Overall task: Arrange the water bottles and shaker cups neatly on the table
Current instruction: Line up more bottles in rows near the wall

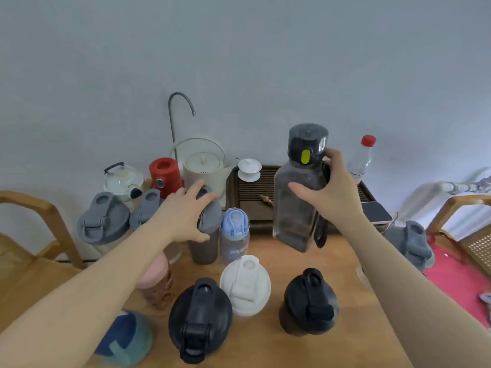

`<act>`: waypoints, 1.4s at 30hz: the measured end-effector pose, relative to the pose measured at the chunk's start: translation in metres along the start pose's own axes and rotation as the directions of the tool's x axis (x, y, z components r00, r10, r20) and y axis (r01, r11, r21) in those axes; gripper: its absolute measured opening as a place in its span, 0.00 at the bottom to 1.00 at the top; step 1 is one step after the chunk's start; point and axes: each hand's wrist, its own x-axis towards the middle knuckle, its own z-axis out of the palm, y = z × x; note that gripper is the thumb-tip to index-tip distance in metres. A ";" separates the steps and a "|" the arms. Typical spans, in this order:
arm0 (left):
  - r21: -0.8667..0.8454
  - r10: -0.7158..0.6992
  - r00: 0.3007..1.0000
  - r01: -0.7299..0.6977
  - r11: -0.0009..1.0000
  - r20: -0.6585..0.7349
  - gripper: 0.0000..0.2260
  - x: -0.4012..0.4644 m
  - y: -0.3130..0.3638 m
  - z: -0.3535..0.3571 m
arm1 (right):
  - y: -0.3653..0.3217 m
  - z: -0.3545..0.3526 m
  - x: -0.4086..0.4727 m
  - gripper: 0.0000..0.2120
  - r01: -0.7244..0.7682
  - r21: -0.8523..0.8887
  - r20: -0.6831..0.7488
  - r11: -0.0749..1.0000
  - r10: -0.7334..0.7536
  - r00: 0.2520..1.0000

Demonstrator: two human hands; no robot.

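Right hand (332, 193) is wrapped around a tall smoky-grey water bottle (297, 205) with a dark cap and yellow-green latch — bottle lifted clear of the wooden table (268, 349), tilted slightly, a black strap hanging at its side. Left hand (186, 211) rests over the grey lid of a dark shaker cup (206, 243), fingers curled on the lid; whether it is truly gripped cannot be told. Just right of that cup stands a small blue-lidded bottle (235, 235). Two grey-lidded shakers (102, 219) sit at far left, side by side. Front row — black-lidded shaker (200, 318), white-lidded shaker (245, 285), second black-lidded shaker (309, 301), all upright. A pink-lidded cup (156, 277) is partly hidden under the left forearm; a blue-green lid (127, 338) shows near the bottom edge. Another grey-lidded shaker (410, 243) stands at the table's right edge. At the back: a white kettle (204, 166), a red canister (163, 175), a dark tea tray (255, 192) and a clear red-capped bottle (361, 159).
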 end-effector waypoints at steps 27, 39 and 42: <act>-0.342 0.218 0.976 -0.200 0.918 0.017 0.46 -0.001 -0.058 0.010 | -0.012 0.188 0.099 0.33 0.113 0.061 0.657 0.992 -0.125 0.743; -0.375 0.189 0.982 -0.183 0.909 -0.020 0.43 -0.007 -0.061 0.007 | 0.003 0.183 0.108 0.41 -0.037 -0.008 0.846 0.999 0.027 0.533; -0.403 0.017 0.979 -0.099 0.910 -0.201 0.33 -0.016 -0.087 -0.005 | -0.019 0.161 0.114 0.44 -0.152 0.056 0.833 0.987 0.038 0.552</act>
